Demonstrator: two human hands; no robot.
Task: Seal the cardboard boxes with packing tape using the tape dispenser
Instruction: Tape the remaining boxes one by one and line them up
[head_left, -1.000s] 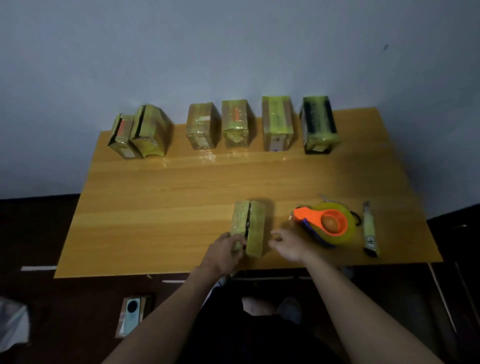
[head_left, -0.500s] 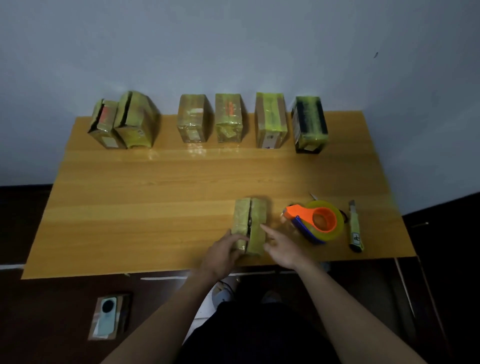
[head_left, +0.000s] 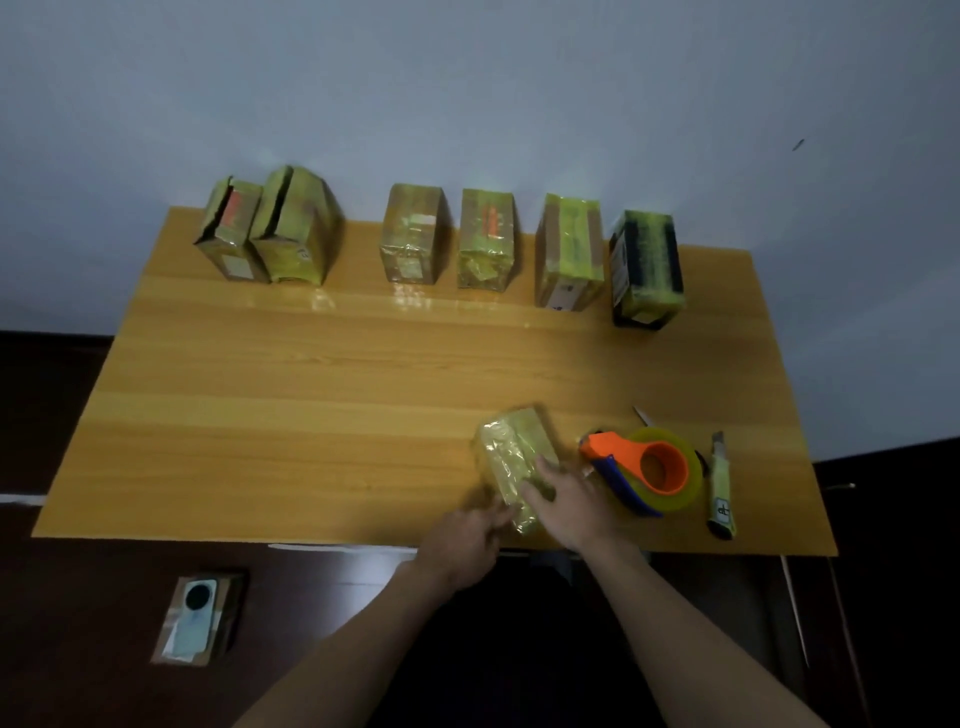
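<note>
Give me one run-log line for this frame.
step: handling small box | left hand: on box | right hand: on box | tape dispenser: idle on table

small taped box tilted, near edge | orange dispenser just right | six boxes rear row

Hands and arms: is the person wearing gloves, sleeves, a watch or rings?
No. The left hand and right hand are bare, without gloves. Both forearms are uncovered as far as the picture's bottom edge, so no sleeves show. No watch, bracelet or ring is visible, though the light is dim.
</note>
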